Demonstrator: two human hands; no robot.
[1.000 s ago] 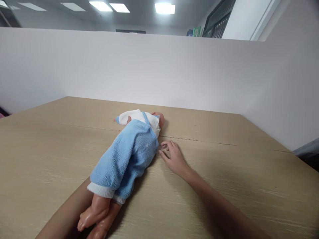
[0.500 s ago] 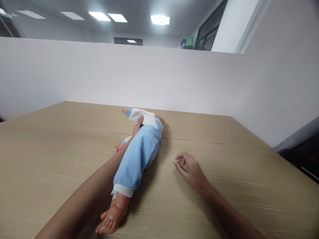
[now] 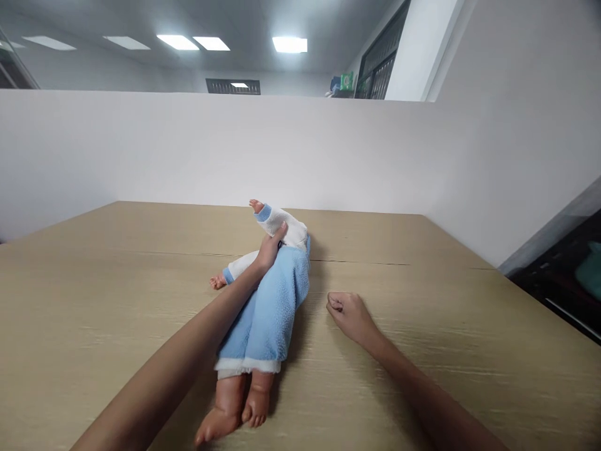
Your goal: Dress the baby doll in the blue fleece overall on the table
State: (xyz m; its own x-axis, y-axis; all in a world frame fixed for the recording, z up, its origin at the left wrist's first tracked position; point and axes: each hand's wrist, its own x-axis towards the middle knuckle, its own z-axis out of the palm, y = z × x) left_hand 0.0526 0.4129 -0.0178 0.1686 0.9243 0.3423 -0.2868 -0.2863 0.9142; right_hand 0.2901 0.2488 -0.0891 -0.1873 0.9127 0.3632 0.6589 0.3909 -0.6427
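A baby doll (image 3: 279, 300) in blue fleece trousers and a white top with blue cuffs lies on its side on the wooden table (image 3: 117, 300). Its bare feet point toward me and its head is out of sight at the far end. My left hand (image 3: 272, 244) grips the doll at the chest, thumb on the white fabric; the other fingers are hidden. One doll arm sticks up beyond the hand, the other rests on the table to the left. To the right of the doll, apart from it, my right hand (image 3: 350, 313) rests curled into a fist, holding nothing.
A white partition wall (image 3: 235, 150) stands along the table's far edge. Beyond it are ceiling lights and a green package (image 3: 346, 81). At the right, past the table edge, is a dark area with a teal item (image 3: 589, 272).
The doll has been rolled toward its back, so both feet and both arms show more. My left hand turned with it. The fingers of my right hand have curled tighter.
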